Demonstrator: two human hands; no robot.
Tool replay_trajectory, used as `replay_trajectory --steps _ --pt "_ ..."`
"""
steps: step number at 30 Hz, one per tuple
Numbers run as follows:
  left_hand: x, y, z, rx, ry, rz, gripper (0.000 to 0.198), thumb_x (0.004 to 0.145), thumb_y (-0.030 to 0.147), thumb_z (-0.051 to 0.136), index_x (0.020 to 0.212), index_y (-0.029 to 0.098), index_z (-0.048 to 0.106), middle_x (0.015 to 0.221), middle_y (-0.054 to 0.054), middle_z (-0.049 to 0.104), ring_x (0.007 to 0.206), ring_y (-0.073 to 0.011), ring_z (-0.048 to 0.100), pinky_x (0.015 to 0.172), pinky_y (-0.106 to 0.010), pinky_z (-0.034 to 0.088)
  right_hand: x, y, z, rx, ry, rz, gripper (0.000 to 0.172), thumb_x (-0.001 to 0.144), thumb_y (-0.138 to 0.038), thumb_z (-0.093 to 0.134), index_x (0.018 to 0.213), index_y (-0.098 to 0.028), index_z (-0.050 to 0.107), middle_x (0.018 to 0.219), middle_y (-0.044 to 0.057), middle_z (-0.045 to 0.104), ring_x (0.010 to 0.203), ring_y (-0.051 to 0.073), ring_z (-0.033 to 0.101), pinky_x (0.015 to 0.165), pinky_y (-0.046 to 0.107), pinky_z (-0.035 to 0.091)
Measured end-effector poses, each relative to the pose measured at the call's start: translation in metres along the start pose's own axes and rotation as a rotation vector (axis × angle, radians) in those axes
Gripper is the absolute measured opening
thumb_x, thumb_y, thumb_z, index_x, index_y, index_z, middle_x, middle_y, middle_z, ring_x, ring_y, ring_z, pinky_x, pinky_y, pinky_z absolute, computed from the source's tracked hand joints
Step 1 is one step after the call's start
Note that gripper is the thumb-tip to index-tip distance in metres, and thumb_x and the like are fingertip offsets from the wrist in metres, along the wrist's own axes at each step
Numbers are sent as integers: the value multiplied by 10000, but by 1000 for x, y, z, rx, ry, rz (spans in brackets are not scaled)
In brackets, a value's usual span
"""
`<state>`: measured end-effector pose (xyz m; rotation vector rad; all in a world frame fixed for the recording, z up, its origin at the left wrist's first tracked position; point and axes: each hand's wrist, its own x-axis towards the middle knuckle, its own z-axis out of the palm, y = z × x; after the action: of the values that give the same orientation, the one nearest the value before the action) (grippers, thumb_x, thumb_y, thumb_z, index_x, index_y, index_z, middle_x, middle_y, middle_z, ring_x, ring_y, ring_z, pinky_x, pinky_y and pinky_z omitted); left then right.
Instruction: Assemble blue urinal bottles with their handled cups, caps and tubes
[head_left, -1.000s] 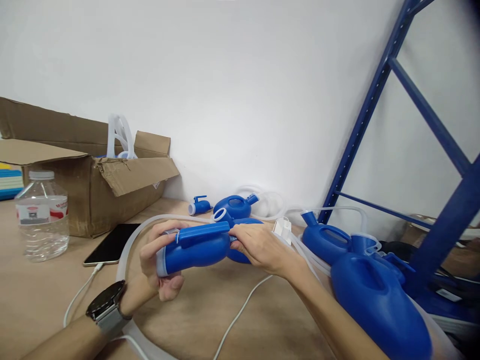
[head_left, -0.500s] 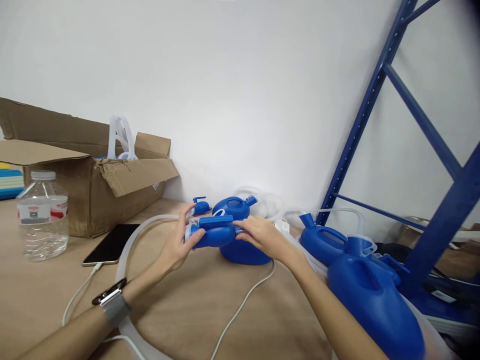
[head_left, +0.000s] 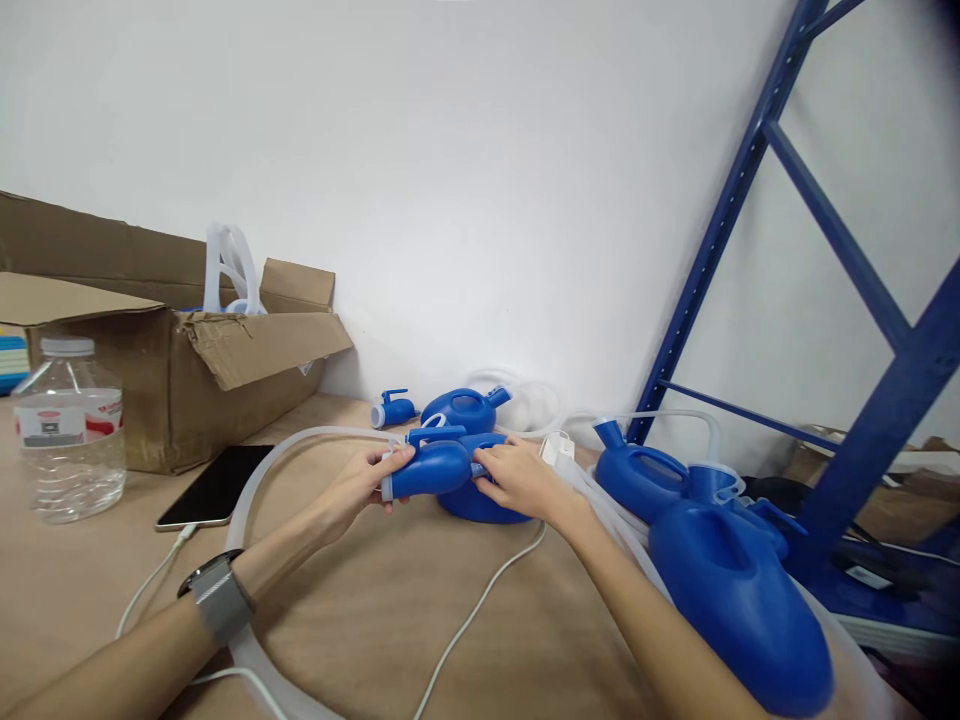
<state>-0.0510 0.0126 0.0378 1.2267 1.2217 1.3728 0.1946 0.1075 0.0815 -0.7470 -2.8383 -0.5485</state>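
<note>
A blue plastic urinal head with a lever-like handle on top lies sideways between my hands. My left hand grips it round its wide end, which has a whitish rim. Fingers of my right hand pinch its narrow right end, where a short clear piece shows; the fingers partly hide that joint. Just behind stands a blue urinal bottle, partly covered by the head and my right hand. From behind my left hand a translucent hose curves leftward and down under my left forearm.
Blue bottles with hoses crowd the right, beside a blue metal rack. Another bottle and a small urinal head sit by the wall. A carton, water bottle and phone stand left. A white cable crosses the table.
My left hand has shifted its grip from the rim onto the urinal head's body, and its wide end tips slightly downward. My right hand stays at the narrow end. The view has shifted slightly.
</note>
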Motion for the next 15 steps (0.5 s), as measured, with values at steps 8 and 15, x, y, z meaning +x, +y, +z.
replay_trajectory --steps 8,15 --pt "2 -3 -3 193 -94 220 548 627 456 894 1079 182 751 925 -72 759 817 -243 695 665 -310 566 3 -12 -1 -131 -116 183 232 969 -310 530 1014 -150 691 952 145 786 850 299 737 689 340 414" --pt "3 -6 -9 292 -78 347 613 656 442 890 1207 227 729 1279 -92 712 1096 -298 673 864 -347 566 1 -10 0 -117 -99 170 211 958 -315 552 980 -165 698 936 128 791 856 286 740 693 324 405"
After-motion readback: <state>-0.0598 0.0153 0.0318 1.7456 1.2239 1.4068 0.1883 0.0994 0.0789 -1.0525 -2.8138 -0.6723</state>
